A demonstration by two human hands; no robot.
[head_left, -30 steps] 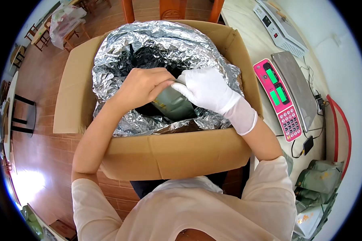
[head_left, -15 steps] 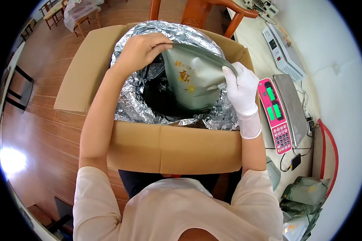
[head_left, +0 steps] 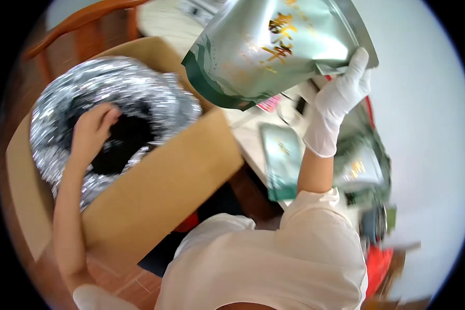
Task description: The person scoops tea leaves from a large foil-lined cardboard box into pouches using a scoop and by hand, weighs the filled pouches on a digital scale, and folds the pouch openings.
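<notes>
The printed bag is up at one o'clock, outside the box and seemingly above the desk; the white-gloved right hand grips it at the side, near the top edge, thumb on the printed face, which probably leaves the body of the bag uncreased; the bag tilts, its dark green base toward eight o'clock. The foil lining, at ten o'clock, spreads wide around a dark hollow, presumably so the mouth is easy to reach into; a flat green bag lies at three o'clock on the desk, apart from the box. The right arm reaches toward two o'clock; the bare left hand, at nine o'clock, is at the hollow, fingers half curled and blurred; nothing shows in it, though I cannot tell how far it is closed.
</notes>
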